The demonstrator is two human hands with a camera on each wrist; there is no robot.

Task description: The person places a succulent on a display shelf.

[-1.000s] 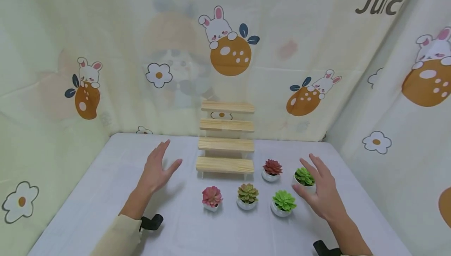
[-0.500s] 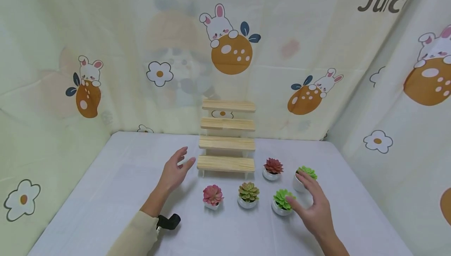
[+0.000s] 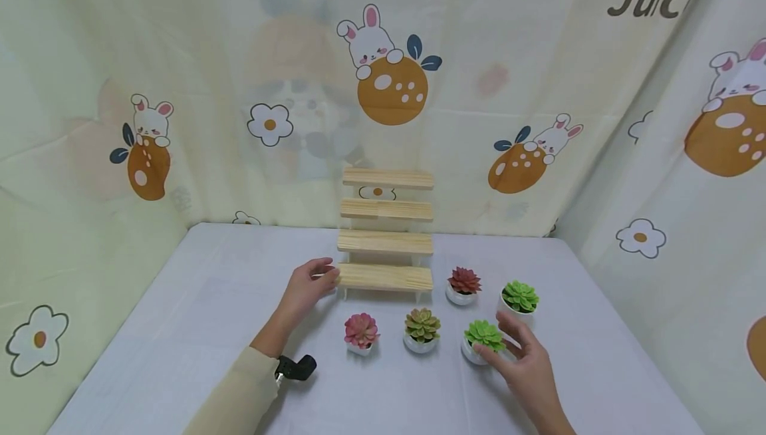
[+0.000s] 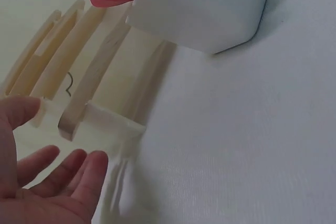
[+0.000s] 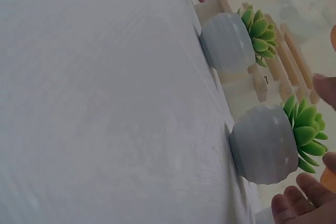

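Observation:
My left hand (image 3: 306, 287) is at the left end of the lowest step of a four-step wooden display stand (image 3: 385, 277). In the left wrist view its thumb and fingers (image 4: 93, 174) are spread, with nothing between them. My right hand (image 3: 526, 362) is at a bright green potted succulent (image 3: 483, 335), thumb on the near side and fingers on the right. The right wrist view shows that plant's ribbed pot (image 5: 264, 145) standing on the table, with my fingertips (image 5: 281, 203) beside the leaves, not closed round it.
A pink succulent (image 3: 361, 330) in an angular pot and an olive-green succulent (image 3: 421, 325) stand in front of the stand. To its right are a dark red succulent (image 3: 463, 281) and another green succulent (image 3: 519, 296). A printed curtain (image 3: 455, 155) hangs behind the white table (image 3: 239, 269).
My left hand has moved right to the stand's end. My right hand has come left and down from the rear green succulent to the front one, its fingers drawing nearer together.

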